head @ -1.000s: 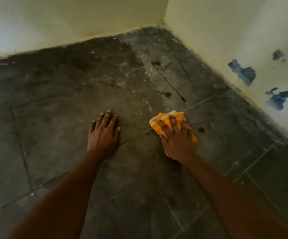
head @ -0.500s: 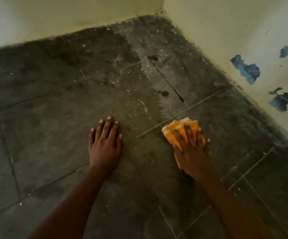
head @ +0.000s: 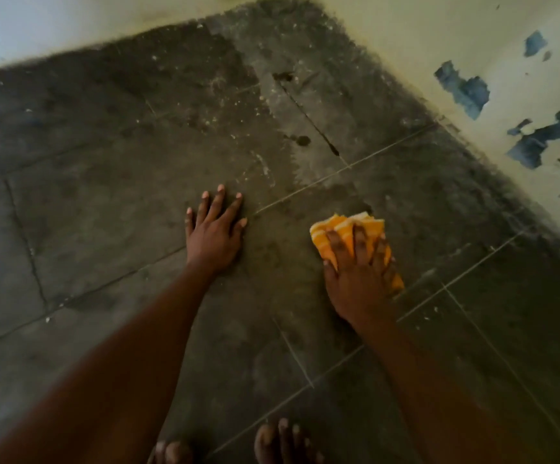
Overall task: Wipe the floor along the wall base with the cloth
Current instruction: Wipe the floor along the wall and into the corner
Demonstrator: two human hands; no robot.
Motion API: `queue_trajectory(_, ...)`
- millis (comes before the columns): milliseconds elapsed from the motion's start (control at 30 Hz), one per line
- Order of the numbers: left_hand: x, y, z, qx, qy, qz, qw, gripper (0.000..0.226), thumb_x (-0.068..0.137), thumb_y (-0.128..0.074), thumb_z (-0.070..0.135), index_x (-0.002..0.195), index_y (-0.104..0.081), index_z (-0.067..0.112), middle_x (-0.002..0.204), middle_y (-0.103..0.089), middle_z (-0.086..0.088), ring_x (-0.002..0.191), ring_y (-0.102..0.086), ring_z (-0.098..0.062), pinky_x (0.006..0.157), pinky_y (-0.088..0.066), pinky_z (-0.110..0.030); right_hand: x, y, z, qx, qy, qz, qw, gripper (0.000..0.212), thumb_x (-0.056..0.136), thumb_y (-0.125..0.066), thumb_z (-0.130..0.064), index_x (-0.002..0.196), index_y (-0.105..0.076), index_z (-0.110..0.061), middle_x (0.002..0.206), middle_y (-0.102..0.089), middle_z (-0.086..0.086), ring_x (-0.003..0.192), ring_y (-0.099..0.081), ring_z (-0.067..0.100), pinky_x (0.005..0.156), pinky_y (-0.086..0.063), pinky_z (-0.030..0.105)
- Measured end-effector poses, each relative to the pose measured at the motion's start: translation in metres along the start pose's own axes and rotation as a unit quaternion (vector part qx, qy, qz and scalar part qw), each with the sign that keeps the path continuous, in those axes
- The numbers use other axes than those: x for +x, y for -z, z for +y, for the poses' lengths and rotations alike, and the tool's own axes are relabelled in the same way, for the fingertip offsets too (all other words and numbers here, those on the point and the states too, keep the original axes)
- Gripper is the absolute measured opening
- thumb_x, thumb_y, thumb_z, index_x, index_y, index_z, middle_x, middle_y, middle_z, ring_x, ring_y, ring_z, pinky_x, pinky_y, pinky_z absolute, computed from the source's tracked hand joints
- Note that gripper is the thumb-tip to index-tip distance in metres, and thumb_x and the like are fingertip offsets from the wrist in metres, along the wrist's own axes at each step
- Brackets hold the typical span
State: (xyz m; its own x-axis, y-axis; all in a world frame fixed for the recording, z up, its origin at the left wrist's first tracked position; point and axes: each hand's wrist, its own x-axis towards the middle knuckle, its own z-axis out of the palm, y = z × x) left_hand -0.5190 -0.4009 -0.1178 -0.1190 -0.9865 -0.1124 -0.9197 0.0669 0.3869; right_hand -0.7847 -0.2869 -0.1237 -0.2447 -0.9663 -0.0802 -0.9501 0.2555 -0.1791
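Observation:
An orange-and-white striped cloth [head: 342,227] lies folded on the dark tiled floor [head: 104,209]. My right hand [head: 359,276] presses flat on top of it, fingers spread over the fabric; the cloth's near part is hidden under the palm. My left hand [head: 213,232] rests flat on the bare floor to the left, fingers apart, holding nothing. The cloth sits well short of the right wall base [head: 493,182], with about one tile of floor between them.
Two pale walls meet in a corner at the top; the right wall [head: 405,45] has blue patches of peeled paint [head: 466,92]. White specks and dark spots [head: 302,140] dot the floor ahead. My bare toes [head: 282,440] show at the bottom edge.
My right hand has slid the cloth back toward me and a little to the right. My view has tilted down, bringing my toes into sight. The left hand stays planted.

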Motion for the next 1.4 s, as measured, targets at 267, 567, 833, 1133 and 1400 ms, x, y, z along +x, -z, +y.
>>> queue_trajectory(267, -0.002, 0.011, -0.016, 0.012, -0.040, -0.021, 0.999, 0.054, 0.109, -0.034, 0.051, 0.161, -0.022, 0.049, 0.175, -0.006, 0.012, 0.162, -0.001, -0.019, 0.127, -0.007, -0.045, -0.102, -0.024, -0.080, 0.028, 0.263, -0.014, 0.964, 0.072, 0.096, -0.049, -0.049, 0.159, -0.015, -0.053, 0.174, -0.007, -0.003, 0.159, -0.001, 0.038, 0.121, -0.011, 0.064)
queue_trajectory(567, -0.012, -0.005, -0.013, 0.016, -0.030, 0.032, 0.999, 0.056, 0.107, -0.024, 0.054, 0.162, -0.028, 0.041, 0.175, -0.012, 0.006, 0.162, -0.006, -0.021, 0.129, -0.007, -0.050, 0.001, -0.001, 0.005, -0.015, 0.040, -0.021, 0.999, 0.066, 0.094, -0.031, -0.057, 0.159, -0.023, -0.047, 0.172, -0.018, 0.005, 0.154, -0.012, 0.052, 0.118, -0.015, 0.074)
queue_trajectory(833, 0.019, 0.000, -0.002, 0.002, -0.057, 0.026, 0.998, 0.073, 0.096, -0.018, 0.065, 0.162, -0.028, 0.036, 0.175, -0.013, 0.007, 0.162, -0.006, -0.015, 0.129, -0.010, -0.045, -0.036, 0.002, 0.013, -0.021, 0.193, 0.050, 0.980, 0.063, 0.098, -0.046, -0.048, 0.157, -0.028, -0.050, 0.171, -0.023, -0.004, 0.158, -0.019, 0.032, 0.117, -0.029, 0.063)
queue_trajectory(1133, 0.066, -0.004, 0.003, 0.040, -0.115, 0.016, 0.992, 0.071, 0.099, -0.018, 0.065, 0.164, -0.023, 0.035, 0.175, -0.010, 0.007, 0.162, -0.006, -0.015, 0.128, -0.011, -0.045, 0.055, 0.009, 0.057, -0.006, -0.099, 0.082, 0.992, 0.063, 0.095, -0.033, -0.056, 0.156, -0.036, -0.042, 0.165, -0.036, 0.009, 0.150, -0.030, 0.049, 0.112, -0.028, 0.075)
queue_trajectory(1400, 0.064, -0.004, 0.006, 0.039, -0.113, 0.030, 0.992, 0.069, 0.101, -0.016, 0.063, 0.164, -0.022, 0.035, 0.175, -0.009, 0.008, 0.161, -0.004, -0.013, 0.129, -0.011, -0.044, -0.014, 0.022, 0.120, -0.084, 0.094, 0.027, 0.992, 0.054, 0.105, -0.040, -0.039, 0.158, -0.034, -0.036, 0.166, -0.034, 0.009, 0.155, -0.024, 0.042, 0.116, -0.032, 0.065)
